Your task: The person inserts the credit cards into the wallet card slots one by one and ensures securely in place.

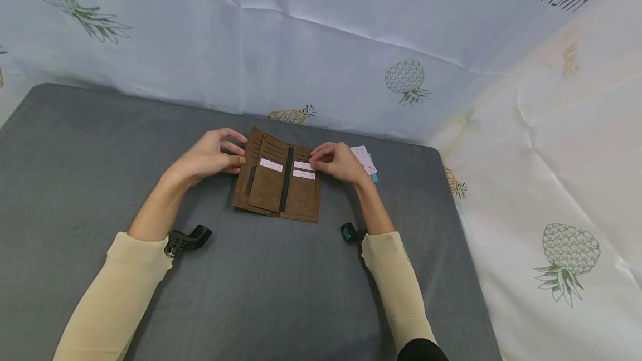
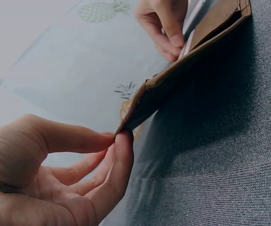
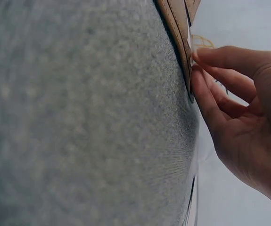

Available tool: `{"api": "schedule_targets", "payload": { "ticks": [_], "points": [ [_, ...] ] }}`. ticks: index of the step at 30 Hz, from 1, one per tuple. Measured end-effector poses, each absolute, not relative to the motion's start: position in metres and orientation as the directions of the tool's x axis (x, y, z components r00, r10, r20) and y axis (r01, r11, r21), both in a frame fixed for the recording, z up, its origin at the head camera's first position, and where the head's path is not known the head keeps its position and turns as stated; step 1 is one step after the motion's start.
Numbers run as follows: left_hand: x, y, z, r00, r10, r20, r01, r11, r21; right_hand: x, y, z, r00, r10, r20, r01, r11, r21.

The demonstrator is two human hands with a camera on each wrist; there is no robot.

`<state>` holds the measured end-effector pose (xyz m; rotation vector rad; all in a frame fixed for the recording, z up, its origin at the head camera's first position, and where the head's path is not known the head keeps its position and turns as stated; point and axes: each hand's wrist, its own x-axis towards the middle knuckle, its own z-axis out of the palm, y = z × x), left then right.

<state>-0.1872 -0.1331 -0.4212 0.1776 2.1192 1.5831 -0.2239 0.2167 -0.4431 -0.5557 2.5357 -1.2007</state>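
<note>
A brown bifold wallet [image 1: 303, 199] lies spread on the grey table, its left side raised. My left hand [image 1: 215, 152] pinches the left edge between thumb and fingers; the left wrist view shows this pinch on the brown edge [image 2: 140, 96]. On the wallet's right side, my right hand [image 1: 343, 163] pinches the end of the upper pale card [image 1: 302, 165], thumb and fingertips right at the wallet's side edge [image 3: 180, 42]. A lower card [image 1: 304, 175] sits in the slot beneath it, and another card [image 1: 271, 165] shows in the left panel.
Loose pale and blue cards [image 1: 364, 159] lie on the table just beyond my right hand. The grey tabletop [image 1: 281, 283] meets a pineapple-printed white cloth [image 1: 331, 60] at the back, with more cloth on the right. A dark wrist mount [image 1: 188, 239] juts from my left sleeve.
</note>
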Motion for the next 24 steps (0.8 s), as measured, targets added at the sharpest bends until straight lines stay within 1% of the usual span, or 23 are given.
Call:
{"api": "schedule_targets", "payload": {
  "ticks": [6, 15, 17, 21, 24],
  "points": [
    [-0.188, -0.133, -0.421, -0.873, 0.384, -0.300, -0.173, 0.333, 0.927, -0.225, 0.222, -0.446, -0.911, -0.410, -0.045, -0.204, 0.542, -0.815],
    [-0.188, -0.132, -0.422, -0.871, 0.386, -0.303, -0.178, 0.329, 0.928, -0.224, 0.252, -0.439, -0.968, -0.250, 0.003, -0.151, 0.574, -0.805],
    [-0.188, -0.132, -0.422, -0.872, 0.386, -0.302, -0.177, 0.326, 0.929, -0.225, 0.262, -0.438, -0.978, -0.209, 0.012, -0.134, 0.582, -0.802],
    [-0.188, -0.132, -0.422, -0.873, 0.388, -0.297, -0.174, 0.321, 0.931, -0.227, 0.282, -0.438, -0.995, -0.099, -0.003, -0.057, 0.598, -0.799],
    [-0.188, -0.132, -0.423, -0.873, 0.386, -0.298, -0.176, 0.319, 0.931, -0.229, 0.293, -0.439, -1.000, -0.016, -0.005, -0.007, 0.649, -0.761]
  ]
}}
